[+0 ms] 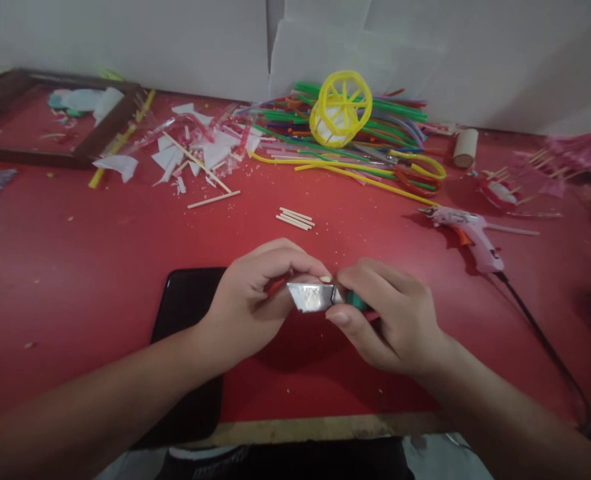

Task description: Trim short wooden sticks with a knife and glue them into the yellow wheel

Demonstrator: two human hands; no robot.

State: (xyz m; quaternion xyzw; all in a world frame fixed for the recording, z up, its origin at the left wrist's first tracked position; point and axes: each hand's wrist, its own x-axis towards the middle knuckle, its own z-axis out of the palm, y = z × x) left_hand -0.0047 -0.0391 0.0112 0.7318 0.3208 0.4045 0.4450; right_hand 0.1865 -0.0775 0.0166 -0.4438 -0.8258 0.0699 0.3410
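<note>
My right hand point(392, 317) is closed around the green handle of a cutting knife point(311, 297), whose wide, shiny blade points left. Its thumb presses near the base of the blade. Just behind the blade, my left hand point(262, 293) has its fingers curled in a pinch. A small pale tip shows at those fingertips, but what they hold is mostly hidden. Beyond both hands, several short wooden sticks point(295, 219) lie side by side on the red table point(100, 267).
A black phone-like slab point(190, 407) lies under my left forearm. At right rests a pink glue gun point(468, 233) with a trailing cord. Behind are a yellow wheeled piece point(345, 103), pipe cleaners point(385, 127), scissors point(420, 163), paper scraps point(215, 148) and a brown frame point(25, 157).
</note>
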